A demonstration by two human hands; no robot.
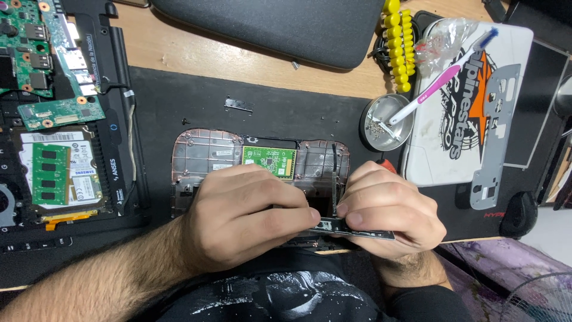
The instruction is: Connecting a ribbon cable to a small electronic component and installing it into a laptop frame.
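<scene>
Head view, looking down at a desk. Left hand (pixel 250 217) curled, thumb and forefinger pinching the near end of a thin dark strip (pixel 351 228). Right hand (pixel 387 214) closed around the same strip from the other side, thumb pressed on top, far tip of the strip poking out past the knuckles. Strip held level, just above the near edge of a dark plastic panel (pixel 202 152) with a ribbed inner face and coppery rim. Small green circuit board (pixel 269 161) set in the middle of that panel, just beyond the fingers. Panel lying on a black desk mat (pixel 167 95).

To the left, an opened laptop base (pixel 59 119) with green boards, a memory stick and a drive showing. Beyond the mat, a dark sleeve (pixel 268 24) on the wooden desk. To the right, a round metal dish (pixel 387 122) with small screws inside and the head of a pink-and-white toothbrush (pixel 447 77) resting in it. Row of yellow screwdriver bits (pixel 398 42) behind the dish. White case (pixel 471 113) under the brush, a grey metal bracket (pixel 497 137) lying on it.
</scene>
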